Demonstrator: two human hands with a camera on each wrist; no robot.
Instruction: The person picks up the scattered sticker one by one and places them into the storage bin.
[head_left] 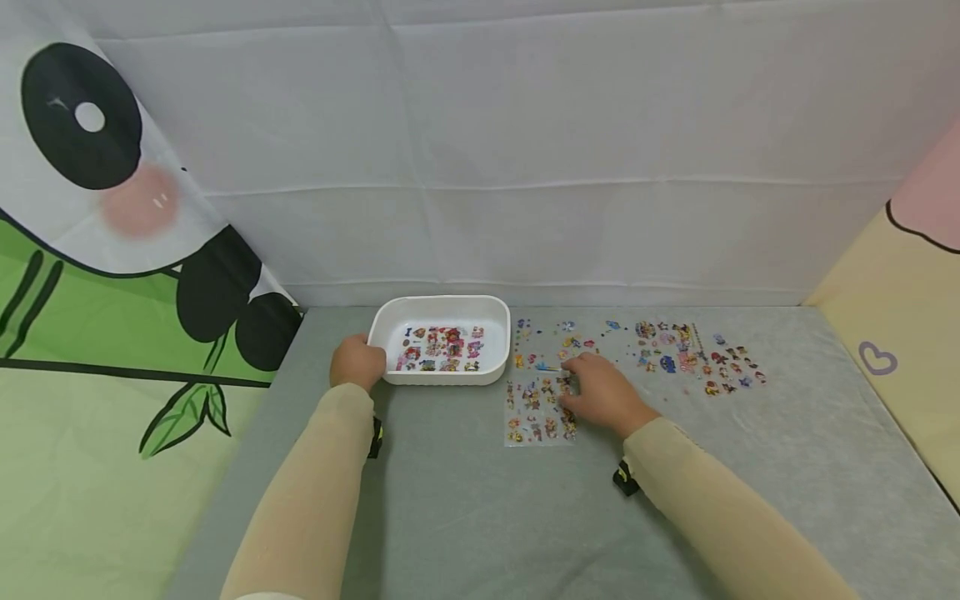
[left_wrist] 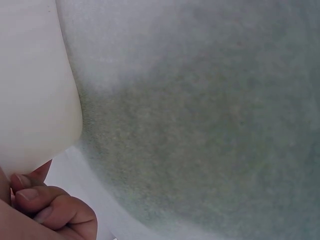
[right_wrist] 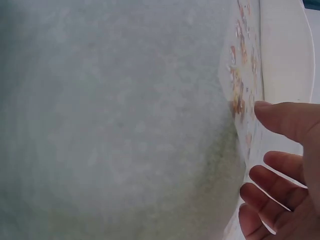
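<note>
A white tray (head_left: 442, 377) with rounded corners stands at the back of the table, and a sheet of colourful stickers (head_left: 450, 343) lies inside it. My left hand (head_left: 357, 363) grips the tray's left end; the left wrist view shows curled fingers (left_wrist: 55, 205) at the edge of the white wall. Over a clear sticker sheet (head_left: 536, 412) right of the tray is my right hand (head_left: 600, 393), thumb and fingers apart. From the right wrist view (right_wrist: 285, 175) no object shows between thumb and fingers; whether they touch the sheet I cannot tell.
More sticker sheets (head_left: 675, 350) lie side by side to the right along the back of the grey table (head_left: 465, 500). A white cloth wall (head_left: 525, 167) rises behind, with printed cloth at left (head_left: 112, 317) and right (head_left: 900, 317).
</note>
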